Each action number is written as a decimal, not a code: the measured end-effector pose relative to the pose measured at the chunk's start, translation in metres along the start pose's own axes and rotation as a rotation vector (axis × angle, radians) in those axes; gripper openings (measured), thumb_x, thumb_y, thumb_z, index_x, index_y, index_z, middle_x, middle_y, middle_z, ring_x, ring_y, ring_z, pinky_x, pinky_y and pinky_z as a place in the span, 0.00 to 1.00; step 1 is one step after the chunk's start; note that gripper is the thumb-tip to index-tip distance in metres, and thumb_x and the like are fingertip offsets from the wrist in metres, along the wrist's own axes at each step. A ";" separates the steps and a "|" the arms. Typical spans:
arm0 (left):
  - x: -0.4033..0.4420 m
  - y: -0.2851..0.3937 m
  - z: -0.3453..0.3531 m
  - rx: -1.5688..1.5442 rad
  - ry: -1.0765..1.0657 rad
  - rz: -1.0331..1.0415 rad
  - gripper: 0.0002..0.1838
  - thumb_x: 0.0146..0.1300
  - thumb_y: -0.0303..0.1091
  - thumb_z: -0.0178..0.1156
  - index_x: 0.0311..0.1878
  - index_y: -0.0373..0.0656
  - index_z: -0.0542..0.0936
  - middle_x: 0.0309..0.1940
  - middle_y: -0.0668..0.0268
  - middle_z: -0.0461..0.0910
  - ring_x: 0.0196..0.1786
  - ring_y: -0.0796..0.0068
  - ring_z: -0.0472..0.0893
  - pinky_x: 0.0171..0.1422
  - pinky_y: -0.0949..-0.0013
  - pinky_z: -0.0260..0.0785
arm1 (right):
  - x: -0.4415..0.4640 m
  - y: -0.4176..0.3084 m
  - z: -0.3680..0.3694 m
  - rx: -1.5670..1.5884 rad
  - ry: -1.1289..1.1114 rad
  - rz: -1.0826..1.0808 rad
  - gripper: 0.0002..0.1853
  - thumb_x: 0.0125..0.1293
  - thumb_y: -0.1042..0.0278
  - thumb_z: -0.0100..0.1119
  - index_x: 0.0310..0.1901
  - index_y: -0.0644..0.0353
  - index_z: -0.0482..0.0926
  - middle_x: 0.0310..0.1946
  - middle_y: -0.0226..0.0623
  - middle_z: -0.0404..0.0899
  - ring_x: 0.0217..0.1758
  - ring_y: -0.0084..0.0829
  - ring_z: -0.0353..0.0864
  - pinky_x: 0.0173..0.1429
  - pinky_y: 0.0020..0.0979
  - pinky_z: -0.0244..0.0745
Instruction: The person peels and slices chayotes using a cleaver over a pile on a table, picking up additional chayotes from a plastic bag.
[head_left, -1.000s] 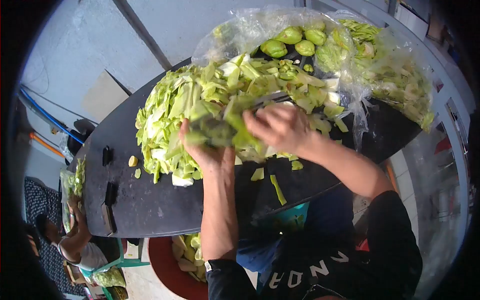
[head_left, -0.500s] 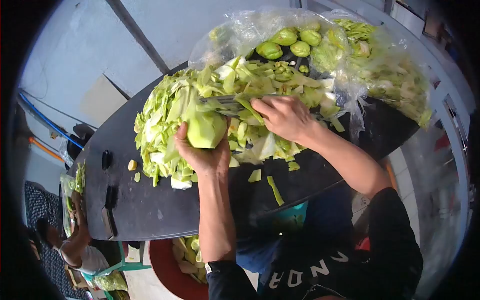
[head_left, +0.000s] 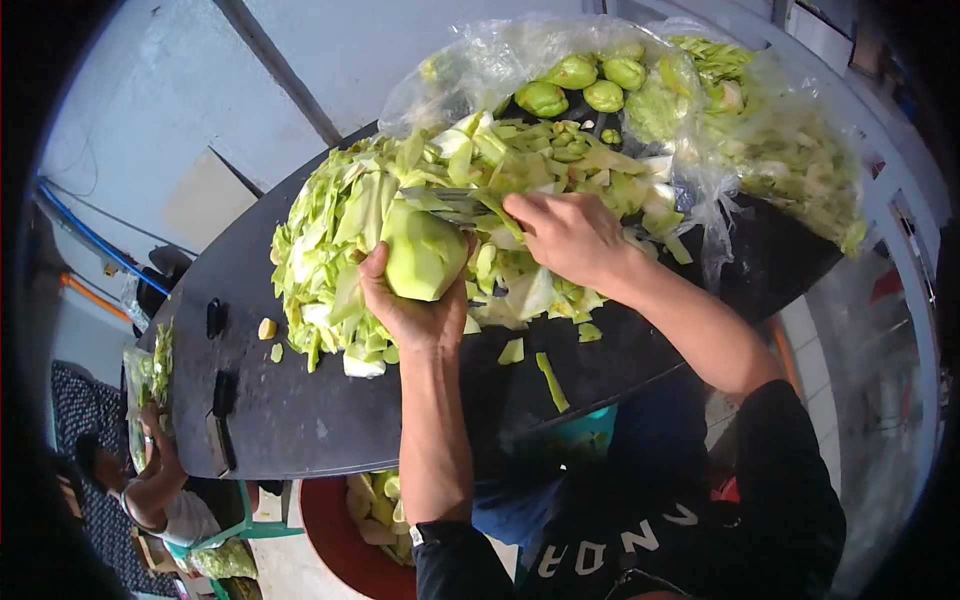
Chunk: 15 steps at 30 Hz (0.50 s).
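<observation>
Pale green and smooth, with flat cut facets, a peeled vegetable (head_left: 423, 252) rests in the left hand (head_left: 412, 308), which grasps it from below and at the side, thumb on one flank. Its underside is hidden by the palm, and its upper edge meets a thin metal blade (head_left: 443, 200); whether the two touch, I can't tell. The right hand (head_left: 565, 238) is clenched beside it, gripping the tool that carries that blade, though the handle is lost inside the fist. A strip of green peel (head_left: 502, 214) hangs by its fingers, partly covering the metal. So the vegetable sits between the left palm and the blade, to the left of the right hand. Behind both hands spreads a ragged heap of peelings (head_left: 335, 225), thin, curling and damp-looking, over the dark, scuffed bench (head_left: 285, 425). Crinkled clear plastic (head_left: 455, 92) blurs what lies under it; near it sit whole ridged green fruits (head_left: 603, 96). A reddish tub (head_left: 335, 540) of pale pieces is cut off by the bench edge and the left sleeve. Off to the left, another person (head_left: 180, 505) is small and partly in shadow.
</observation>
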<state>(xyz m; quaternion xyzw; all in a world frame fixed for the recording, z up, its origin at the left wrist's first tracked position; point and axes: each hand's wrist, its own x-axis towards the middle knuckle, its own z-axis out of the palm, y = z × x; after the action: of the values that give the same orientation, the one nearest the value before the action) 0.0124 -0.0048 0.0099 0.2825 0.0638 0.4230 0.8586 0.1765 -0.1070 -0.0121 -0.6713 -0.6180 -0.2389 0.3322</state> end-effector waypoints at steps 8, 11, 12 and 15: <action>0.009 -0.001 -0.001 -0.070 0.173 0.017 0.25 0.68 0.47 0.53 0.62 0.44 0.72 0.58 0.57 0.76 0.61 0.59 0.75 0.68 0.43 0.63 | -0.004 0.003 -0.012 0.030 -0.084 0.108 0.18 0.56 0.74 0.61 0.50 0.58 0.76 0.32 0.43 0.83 0.33 0.46 0.85 0.34 0.42 0.80; 0.012 -0.001 -0.007 -0.090 0.205 0.033 0.25 0.69 0.47 0.51 0.63 0.42 0.71 0.59 0.58 0.75 0.63 0.59 0.74 0.70 0.48 0.63 | -0.004 -0.002 -0.005 -0.047 0.169 -0.205 0.12 0.57 0.72 0.58 0.45 0.56 0.77 0.23 0.34 0.78 0.25 0.35 0.82 0.27 0.35 0.79; 0.012 -0.002 -0.008 -0.085 0.193 0.050 0.27 0.68 0.48 0.52 0.64 0.40 0.71 0.60 0.58 0.75 0.64 0.59 0.73 0.69 0.51 0.65 | -0.004 -0.005 -0.005 -0.047 0.169 -0.206 0.12 0.57 0.72 0.58 0.45 0.56 0.77 0.23 0.34 0.78 0.25 0.35 0.82 0.27 0.35 0.79; 0.007 -0.002 -0.013 -0.091 0.127 0.004 0.28 0.68 0.49 0.53 0.62 0.38 0.71 0.60 0.57 0.75 0.61 0.59 0.75 0.67 0.54 0.69 | -0.003 -0.020 -0.011 -0.119 0.192 -0.363 0.11 0.54 0.70 0.60 0.42 0.55 0.79 0.22 0.26 0.75 0.25 0.24 0.81 0.27 0.27 0.78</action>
<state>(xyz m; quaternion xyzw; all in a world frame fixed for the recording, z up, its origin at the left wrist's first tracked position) 0.0133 0.0051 -0.0010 0.2161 0.0981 0.4441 0.8640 0.1578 -0.1169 -0.0041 -0.5415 -0.6791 -0.3939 0.3008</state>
